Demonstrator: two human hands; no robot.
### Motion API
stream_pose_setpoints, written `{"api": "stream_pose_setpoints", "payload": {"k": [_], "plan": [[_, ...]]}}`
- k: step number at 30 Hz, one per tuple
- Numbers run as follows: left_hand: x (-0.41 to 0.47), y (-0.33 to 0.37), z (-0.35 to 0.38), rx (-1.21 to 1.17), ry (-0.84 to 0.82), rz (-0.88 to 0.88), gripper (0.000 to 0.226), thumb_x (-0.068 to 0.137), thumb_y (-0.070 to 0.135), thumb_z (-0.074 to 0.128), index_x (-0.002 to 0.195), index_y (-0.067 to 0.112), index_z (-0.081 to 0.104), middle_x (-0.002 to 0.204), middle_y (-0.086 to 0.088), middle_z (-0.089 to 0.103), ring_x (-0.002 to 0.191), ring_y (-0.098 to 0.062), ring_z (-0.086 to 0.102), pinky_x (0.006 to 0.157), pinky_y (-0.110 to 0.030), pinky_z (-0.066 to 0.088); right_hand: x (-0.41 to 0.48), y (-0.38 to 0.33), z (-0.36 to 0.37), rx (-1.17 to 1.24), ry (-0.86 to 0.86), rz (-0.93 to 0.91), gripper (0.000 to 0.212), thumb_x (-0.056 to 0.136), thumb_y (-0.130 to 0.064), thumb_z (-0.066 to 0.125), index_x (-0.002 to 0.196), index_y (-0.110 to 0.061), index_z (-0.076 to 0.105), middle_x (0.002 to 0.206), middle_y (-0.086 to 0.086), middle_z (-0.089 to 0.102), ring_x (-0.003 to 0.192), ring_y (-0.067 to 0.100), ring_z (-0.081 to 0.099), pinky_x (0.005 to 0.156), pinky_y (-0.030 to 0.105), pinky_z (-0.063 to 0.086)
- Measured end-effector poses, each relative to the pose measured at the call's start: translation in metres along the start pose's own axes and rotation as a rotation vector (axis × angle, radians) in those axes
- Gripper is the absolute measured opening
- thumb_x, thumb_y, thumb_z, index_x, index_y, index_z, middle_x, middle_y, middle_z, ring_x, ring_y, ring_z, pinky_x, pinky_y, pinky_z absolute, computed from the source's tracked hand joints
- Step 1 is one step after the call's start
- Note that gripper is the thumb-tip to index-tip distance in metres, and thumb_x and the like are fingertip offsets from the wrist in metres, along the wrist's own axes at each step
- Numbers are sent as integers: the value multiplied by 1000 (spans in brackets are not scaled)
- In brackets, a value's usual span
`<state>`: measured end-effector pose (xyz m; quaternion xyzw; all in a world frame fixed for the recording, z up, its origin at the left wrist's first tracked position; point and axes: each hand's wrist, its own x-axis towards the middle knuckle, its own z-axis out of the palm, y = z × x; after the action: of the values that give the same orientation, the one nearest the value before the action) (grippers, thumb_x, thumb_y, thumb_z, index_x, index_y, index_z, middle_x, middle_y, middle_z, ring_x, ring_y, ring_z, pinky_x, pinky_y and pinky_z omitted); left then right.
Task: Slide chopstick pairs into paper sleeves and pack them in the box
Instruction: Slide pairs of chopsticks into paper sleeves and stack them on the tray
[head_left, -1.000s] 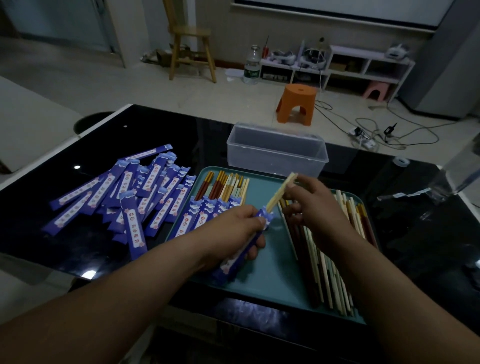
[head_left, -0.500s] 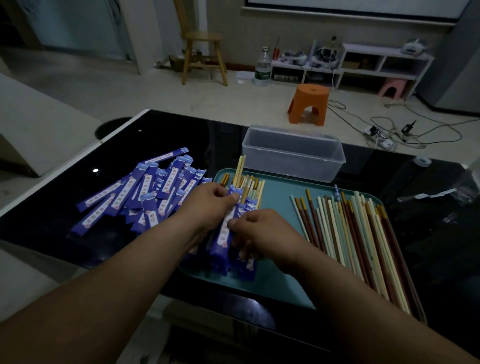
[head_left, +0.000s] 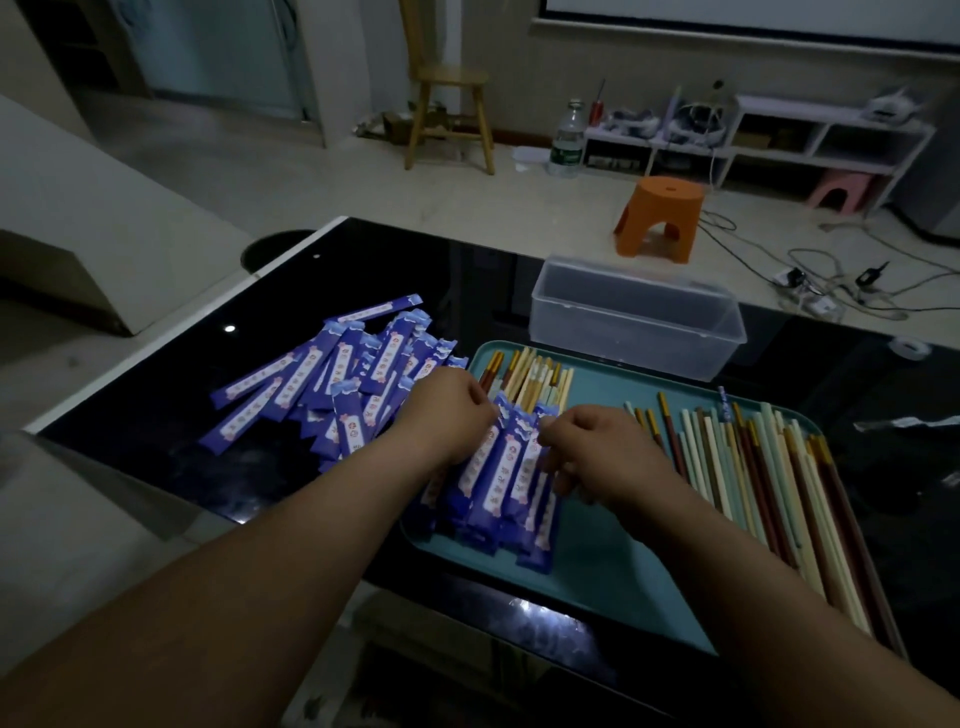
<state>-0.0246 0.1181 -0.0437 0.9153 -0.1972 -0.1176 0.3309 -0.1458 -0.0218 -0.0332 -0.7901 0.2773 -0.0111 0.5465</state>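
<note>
I see the left hand (head_left: 451, 415) and right hand (head_left: 597, 452), fingers curled round the purple paper-sleeved chopstick pairs (head_left: 498, 483) lying on the teal plastic tray (head_left: 597, 564).

Fingertips of the left hand (head_left: 451, 411) and right hand (head_left: 600, 457) are hidden under curled knuckles; grip cannot be determined. Print on the purple paper sleeves (head_left: 501, 480) is too small to be read.
</note>
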Motion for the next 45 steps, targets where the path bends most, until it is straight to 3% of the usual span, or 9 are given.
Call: {"api": "stream_pose_setpoints", "payload": {"k": [5,12,18,23,27,30,35,45], "plan": [[-2,0,-1,66,33,78,14,101,29,66,92,18,64,87,2,65,80,-13,61,69,-32,50,-2,4,-10,11,27,-2,27,104,-35,60,94,-11,69,74,2,76,55,10,65,49,24,43],[-6,3,-4,53,51,136,11,101,27,61,96,19,66,94,3,68,86,-13,63,77,-38,58,1,5,-1,-16,14,-51,19,104,-32,60,100,-16,69,81,2,76,56,4,67,47,19,45],[-1,-5,-35,92,91,94,9,100,22,55,96,23,63,88,5,64,72,-14,58,61,-31,42,7,-5,16,-60,40,-170,12,102,-20,60,95,-20,70,83,3,74,58,9,65,56,27,48],[3,-37,-62,289,41,32,23,100,17,56,120,26,63,120,-3,60,86,-22,60,76,-41,54,12,-13,35,-88,38,-223,14,102,-20,59,95,-23,71,88,1,73,61,12,64,58,29,51],[1,-48,-49,456,-54,-27,35,98,33,65,129,23,54,138,-8,45,100,-31,58,81,-42,50,14,-24,49,-94,33,-282,17,103,-20,57,95,-23,71,89,-1,71,71,14,65,65,34,52],[2,-49,-37,532,-58,-69,40,95,42,69,120,19,49,128,-10,50,96,-32,57,77,-42,49,14,-23,54,-121,24,-299,18,103,-22,58,89,-24,70,89,-2,71,75,14,65,68,32,49],[2,-49,-32,504,-38,-50,33,96,34,68,114,18,45,99,-4,48,82,-26,51,70,-39,43,12,-20,44,-115,38,-275,19,104,-25,59,89,-21,70,88,-3,71,76,14,66,68,35,53],[-3,-43,-38,476,61,-41,14,103,17,56,109,15,44,91,-4,47,78,-27,49,69,-40,41,5,-13,16,-121,82,-254,19,104,-27,59,92,-19,71,84,-1,73,71,14,67,64,33,53]]}}
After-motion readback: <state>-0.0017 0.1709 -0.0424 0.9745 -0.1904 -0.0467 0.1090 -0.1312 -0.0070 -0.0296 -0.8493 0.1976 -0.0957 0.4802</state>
